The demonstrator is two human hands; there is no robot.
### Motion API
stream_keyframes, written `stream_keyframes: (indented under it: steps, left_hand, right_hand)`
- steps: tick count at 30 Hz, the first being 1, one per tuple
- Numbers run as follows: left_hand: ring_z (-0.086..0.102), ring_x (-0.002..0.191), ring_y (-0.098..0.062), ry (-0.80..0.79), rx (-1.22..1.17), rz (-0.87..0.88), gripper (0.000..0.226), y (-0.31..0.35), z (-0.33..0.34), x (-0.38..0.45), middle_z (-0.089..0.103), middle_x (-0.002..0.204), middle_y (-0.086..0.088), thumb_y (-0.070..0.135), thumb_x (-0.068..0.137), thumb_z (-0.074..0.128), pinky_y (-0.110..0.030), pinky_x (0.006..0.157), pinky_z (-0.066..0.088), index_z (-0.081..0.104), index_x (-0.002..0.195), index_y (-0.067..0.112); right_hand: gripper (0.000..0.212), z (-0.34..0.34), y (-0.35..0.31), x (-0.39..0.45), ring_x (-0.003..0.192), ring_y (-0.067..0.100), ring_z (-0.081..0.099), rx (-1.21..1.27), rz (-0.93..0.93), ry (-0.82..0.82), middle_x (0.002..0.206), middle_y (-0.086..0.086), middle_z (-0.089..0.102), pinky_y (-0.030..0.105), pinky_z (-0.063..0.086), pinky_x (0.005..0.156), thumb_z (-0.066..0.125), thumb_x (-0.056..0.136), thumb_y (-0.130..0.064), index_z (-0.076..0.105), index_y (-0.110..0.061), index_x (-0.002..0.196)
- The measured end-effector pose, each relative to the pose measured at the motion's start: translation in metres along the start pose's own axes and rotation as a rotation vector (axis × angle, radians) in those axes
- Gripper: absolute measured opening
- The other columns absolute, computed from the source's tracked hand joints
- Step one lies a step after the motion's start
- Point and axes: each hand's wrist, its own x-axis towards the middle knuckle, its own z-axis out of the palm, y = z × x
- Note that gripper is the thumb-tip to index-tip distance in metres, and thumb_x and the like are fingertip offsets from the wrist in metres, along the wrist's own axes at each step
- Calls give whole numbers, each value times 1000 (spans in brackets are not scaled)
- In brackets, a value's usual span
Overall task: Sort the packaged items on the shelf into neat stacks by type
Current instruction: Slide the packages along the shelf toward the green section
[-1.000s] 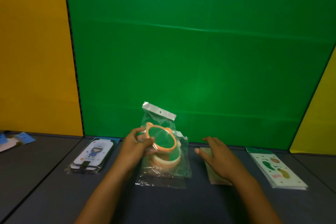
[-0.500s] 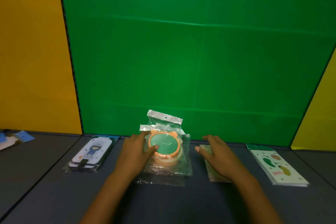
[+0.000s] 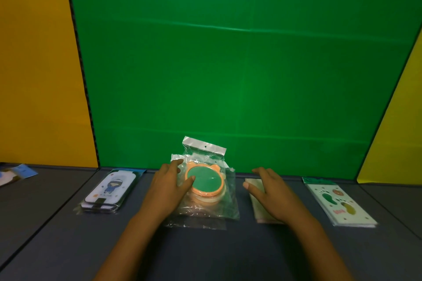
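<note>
At the far left edge, some blue and white packets [image 3: 13, 172] lie on the dark shelf [image 3: 205, 253], too blurry to name. Next comes a small stack of bagged phone cases [image 3: 109, 189] with a cartoon kid on top.

In the middle is the pile of bagged round orange mirrors [image 3: 205, 183] (the top one has two little ears at 12 o'clock). The left hand [image 3: 167, 186] lies on its 9 o'clock side, fingers curled around the orange rim, thumb on the green face. So this hand holds the top mirror. These look light and stiff, but the clear bags are thin, shiny and crinkly, so I think they slide over each other easily. The glass could crack if dropped. The best place to hold seems to be the hard orange rim, through the bag, not the loose plastic or the white hang tab [image 3: 204, 148] at 12 o'clock.

Just to the right, the right hand [image 3: 270, 191] lies flat and relaxed on a pale flat packet [image 3: 257, 191], fingers pointing to 11 o'clock. It presses and grips nothing. That packet looks thin and bendy.

Farthest right sits a neat stack of footprint sticker cards [image 3: 340, 203], well apart from the hands.
</note>
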Motion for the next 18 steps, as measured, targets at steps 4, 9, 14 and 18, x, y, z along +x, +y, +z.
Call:
stream_keyframes:
  steps: [4, 9, 14, 18]
  left_hand:
    - [52, 116, -20, 14, -9, 9, 59, 3, -2, -1, 50, 128, -3, 51, 87, 58, -41, 97, 47, 40, 138, 27]
    - [48, 121, -21, 54, 76, 17, 56, -6, -23, -8, 48, 133, -3, 49, 89, 55, -41, 100, 44, 41, 137, 25]
    - [48, 121, -24, 88, 293, 47, 57, -31, -58, -19, 49, 132, -6, 49, 89, 55, -40, 97, 45, 44, 137, 20]
    - [50, 117, -24, 121, 478, 56, 58, -48, -91, -34, 53, 128, -5, 52, 89, 54, -36, 92, 47, 47, 136, 19]
  right_hand:
    - [58, -2, -1, -2, 130, 18, 43, -7, -5, 4, 141, -1, 45, 38, 40, 104, 46, 93, -59, 41, -23, 138]
    - [57, -2, -17, -1, 130, 17, 42, -28, -59, 22, 141, -2, 44, 34, 41, 102, 47, 94, -55, 40, -22, 140]
    - [54, 6, -47, 2, 125, 17, 44, -78, -131, 40, 137, -2, 48, 33, 42, 99, 49, 94, -54, 41, -24, 138]
    - [52, 15, -84, 4, 120, 17, 46, -96, -193, 45, 131, -3, 49, 33, 43, 95, 50, 93, -54, 42, -25, 135]
